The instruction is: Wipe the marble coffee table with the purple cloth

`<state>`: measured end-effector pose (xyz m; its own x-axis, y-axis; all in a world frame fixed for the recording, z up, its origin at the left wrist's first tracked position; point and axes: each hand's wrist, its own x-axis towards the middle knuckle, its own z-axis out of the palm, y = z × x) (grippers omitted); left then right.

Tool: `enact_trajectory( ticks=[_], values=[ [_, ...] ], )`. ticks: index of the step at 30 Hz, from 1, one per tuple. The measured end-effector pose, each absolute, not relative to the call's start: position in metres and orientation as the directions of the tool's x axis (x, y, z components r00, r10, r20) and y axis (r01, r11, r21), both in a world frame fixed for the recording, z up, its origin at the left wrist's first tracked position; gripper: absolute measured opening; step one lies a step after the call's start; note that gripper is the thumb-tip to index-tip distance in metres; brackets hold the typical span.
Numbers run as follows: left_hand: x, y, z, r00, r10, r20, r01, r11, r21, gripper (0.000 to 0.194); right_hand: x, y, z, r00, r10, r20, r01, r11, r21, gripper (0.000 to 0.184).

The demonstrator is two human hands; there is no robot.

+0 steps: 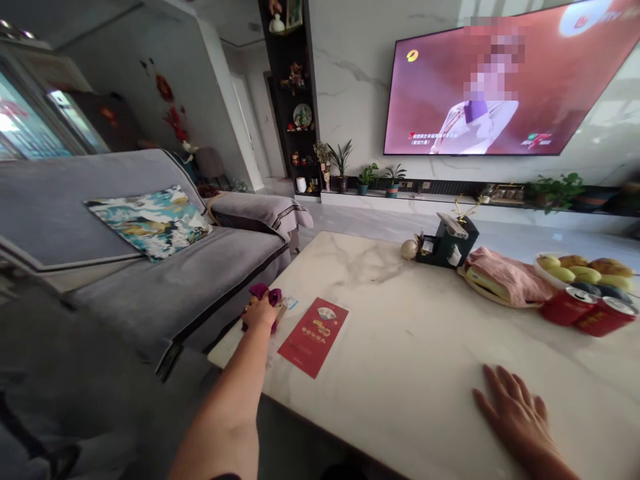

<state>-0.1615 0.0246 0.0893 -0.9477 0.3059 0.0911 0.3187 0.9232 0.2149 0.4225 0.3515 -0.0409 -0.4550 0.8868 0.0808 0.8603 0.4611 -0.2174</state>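
My left hand (260, 312) reaches out to the left edge of the white marble table (400, 360) and is closed around a small magenta object (266, 293), partly hidden by my fingers. Right beside it a red envelope (314, 327) lies flat on the table. My right hand (517, 413) rests palm down on the tabletop near the front right, fingers spread, holding nothing.
A grey sofa (165, 280) with a patterned cushion (150, 220) stands left of the table. At the far right are a dark box (450, 243), a pink cloth on a plate (510, 277), a fruit bowl (585, 270) and two red cans (587, 312). A wall television (500, 87) plays behind.
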Motion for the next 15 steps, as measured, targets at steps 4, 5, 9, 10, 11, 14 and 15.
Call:
enact_trajectory(
  ticks=[4,5,9,10,11,14,15],
  values=[
    [-0.095,0.039,0.090,-0.903,0.428,0.044,0.427,0.880,0.207,0.063,0.420,0.349,-0.036,-0.463,0.885,0.043,0.865,0.462,-0.197,0.090],
    [-0.072,0.044,0.087,-0.877,0.480,0.030,0.475,0.854,0.210,0.066,0.420,0.348,-0.034,-0.464,0.885,0.033,0.866,0.461,-0.192,0.089],
    [0.037,0.060,0.069,-0.712,0.702,-0.004,0.680,0.690,0.248,0.073,0.420,0.346,-0.028,-0.469,0.883,0.012,0.867,0.463,-0.183,0.087],
    [0.065,0.061,0.064,-0.658,0.753,-0.021,0.721,0.638,0.269,0.077,0.420,0.345,-0.027,-0.470,0.882,0.008,0.867,0.464,-0.182,0.086],
    [0.090,0.062,0.059,-0.603,0.797,-0.040,0.755,0.586,0.293,0.082,0.419,0.345,-0.025,-0.472,0.882,0.003,0.867,0.464,-0.180,0.086],
    [0.143,0.056,0.048,-0.481,0.876,-0.040,0.817,0.465,0.342,0.085,0.419,0.343,-0.021,-0.468,0.884,-0.009,0.871,0.460,-0.175,0.086],
    [0.149,0.053,0.046,-0.462,0.886,-0.025,0.825,0.441,0.355,0.080,0.419,0.343,-0.020,-0.466,0.885,-0.009,0.872,0.457,-0.175,0.087]
  ],
)
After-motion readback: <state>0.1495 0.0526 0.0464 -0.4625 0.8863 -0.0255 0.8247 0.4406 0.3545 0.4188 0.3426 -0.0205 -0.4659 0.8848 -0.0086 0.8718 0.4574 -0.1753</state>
